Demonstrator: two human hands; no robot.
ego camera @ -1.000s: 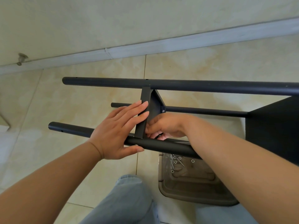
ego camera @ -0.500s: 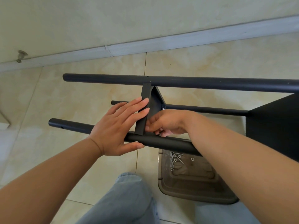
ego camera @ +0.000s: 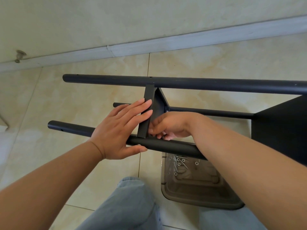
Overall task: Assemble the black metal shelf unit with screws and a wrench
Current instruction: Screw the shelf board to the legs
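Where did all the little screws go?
In the head view the screws lie loose in the brown plastic tray on the floor, lower right, just under the nearest black pole and beside the person's right forearm.

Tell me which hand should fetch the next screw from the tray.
Probably the right hand: the tray lies beneath its forearm, while the left hand lies flat, bracing the bracket and tube.
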